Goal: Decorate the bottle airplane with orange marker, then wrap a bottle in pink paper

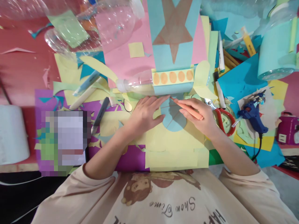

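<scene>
A light blue paper circle [174,119] with brown lines across it lies on a yellow sheet [175,155]. In my right hand [201,116] an orange marker [190,111] slants with its tip at the circle's upper part. Fingers stretched out, my left hand [146,115] rests flat at the circle's left edge. Just beyond both hands a clear plastic bottle [140,81] lies on its side, wrapped in blue paper. Along it runs a yellow strip [173,77] with several orange ovals, and yellow paper wings [202,77] stick out at its base end.
Red-handled scissors [225,121] and a blue glue gun [253,113] lie to the right. Blue paper with a brown star [174,28] is at the back. More plastic bottles [114,25] stand at the far left. Markers [100,113] and paper scraps surround my hands.
</scene>
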The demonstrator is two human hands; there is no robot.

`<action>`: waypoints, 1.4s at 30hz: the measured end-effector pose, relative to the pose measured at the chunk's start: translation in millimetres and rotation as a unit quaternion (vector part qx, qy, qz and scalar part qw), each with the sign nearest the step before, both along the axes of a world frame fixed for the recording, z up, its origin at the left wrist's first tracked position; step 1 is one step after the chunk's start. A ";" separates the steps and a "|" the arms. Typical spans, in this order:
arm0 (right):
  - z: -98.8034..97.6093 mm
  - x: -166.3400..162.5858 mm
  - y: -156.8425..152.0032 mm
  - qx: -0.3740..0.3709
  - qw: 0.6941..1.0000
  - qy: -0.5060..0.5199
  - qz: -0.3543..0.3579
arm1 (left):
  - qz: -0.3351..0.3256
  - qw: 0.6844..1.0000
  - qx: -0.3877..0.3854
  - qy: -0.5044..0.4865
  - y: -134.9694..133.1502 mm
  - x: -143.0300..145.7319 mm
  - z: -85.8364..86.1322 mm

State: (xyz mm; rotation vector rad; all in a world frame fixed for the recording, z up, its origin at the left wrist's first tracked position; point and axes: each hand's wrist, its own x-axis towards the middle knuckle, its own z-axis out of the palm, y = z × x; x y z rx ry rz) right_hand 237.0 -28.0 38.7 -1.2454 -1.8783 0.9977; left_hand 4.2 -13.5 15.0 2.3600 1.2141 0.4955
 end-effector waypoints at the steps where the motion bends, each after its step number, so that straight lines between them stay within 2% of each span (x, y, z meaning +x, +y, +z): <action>1: -0.4 -0.1 0.1 -0.002 1.000 0.003 0.001 | 0.002 1.000 -0.004 0.003 -0.1 0.1 0.0; 12: 4.0 -0.6 -1.6 -0.044 0.999 -0.006 0.016 | 0.004 1.000 0.006 -0.001 -0.6 1.9 0.3; 27: 7.7 0.6 -4.2 -0.062 0.997 0.005 0.037 | 0.003 1.000 -0.005 0.002 -0.3 0.8 0.2; 42: 12.4 -0.7 -5.5 -0.092 0.992 0.011 0.089 | -0.001 1.000 0.005 0.004 -0.6 0.6 -2.0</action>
